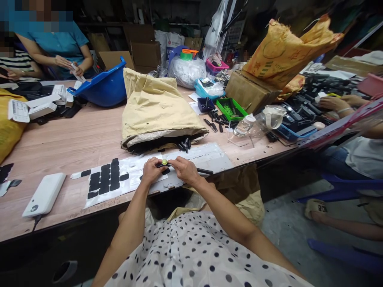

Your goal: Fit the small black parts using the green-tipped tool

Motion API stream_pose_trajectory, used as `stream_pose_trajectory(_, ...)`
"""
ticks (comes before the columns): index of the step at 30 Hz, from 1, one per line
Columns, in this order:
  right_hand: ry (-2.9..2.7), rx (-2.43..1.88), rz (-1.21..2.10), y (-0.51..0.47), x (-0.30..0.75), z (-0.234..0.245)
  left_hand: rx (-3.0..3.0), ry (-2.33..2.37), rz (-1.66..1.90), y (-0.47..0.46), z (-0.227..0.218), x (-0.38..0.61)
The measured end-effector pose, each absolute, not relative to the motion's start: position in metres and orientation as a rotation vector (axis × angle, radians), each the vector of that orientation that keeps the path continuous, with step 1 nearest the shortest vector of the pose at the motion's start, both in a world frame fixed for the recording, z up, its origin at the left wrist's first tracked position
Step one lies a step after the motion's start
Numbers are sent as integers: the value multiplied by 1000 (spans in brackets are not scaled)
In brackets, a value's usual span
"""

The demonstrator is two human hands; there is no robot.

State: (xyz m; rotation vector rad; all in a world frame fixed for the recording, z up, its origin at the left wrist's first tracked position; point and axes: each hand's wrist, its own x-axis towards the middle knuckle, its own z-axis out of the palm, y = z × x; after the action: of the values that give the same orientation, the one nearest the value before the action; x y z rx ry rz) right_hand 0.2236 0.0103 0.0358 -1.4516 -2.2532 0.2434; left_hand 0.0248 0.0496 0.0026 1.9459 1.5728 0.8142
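My left hand (152, 170) and my right hand (186, 170) meet at the table's near edge, both closed on a small black part with a yellow-green button (164, 162). A thin black rod (205, 172) sticks out to the right from under my right hand. The hands rest over a white backing sheet (131, 171) that carries several black adhesive pads (105, 180) on its left side. Just behind the hands, a tan sack (155, 109) lies open with black parts (184, 144) spilling from its mouth.
A white power bank (44, 194) lies at the near left. A blue basin (103, 88), a green tray (231, 108), a clear plastic jug (260, 119) and a cardboard box (248, 89) stand further back. Other people work at the far left and at the right.
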Motion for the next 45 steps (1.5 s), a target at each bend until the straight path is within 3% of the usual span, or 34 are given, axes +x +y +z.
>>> stream_pose_trajectory(15, -2089, -1528, 285, 12, 236, 29, 1969, 1578, 790, 51, 1, 25)
stream_pose_trajectory(29, -2134, -1710, -33, 24, 248, 9, 2070, 1637, 696, 47, 5, 24)
stream_pose_trajectory(39, -2151, -1726, 8, 25, 246, 11, 2140, 1551, 723, 45, 10, 20)
stream_pose_trajectory(45, -2151, -1741, 19, 25, 246, 12, 2234, 1244, 725, -13, 24, 36)
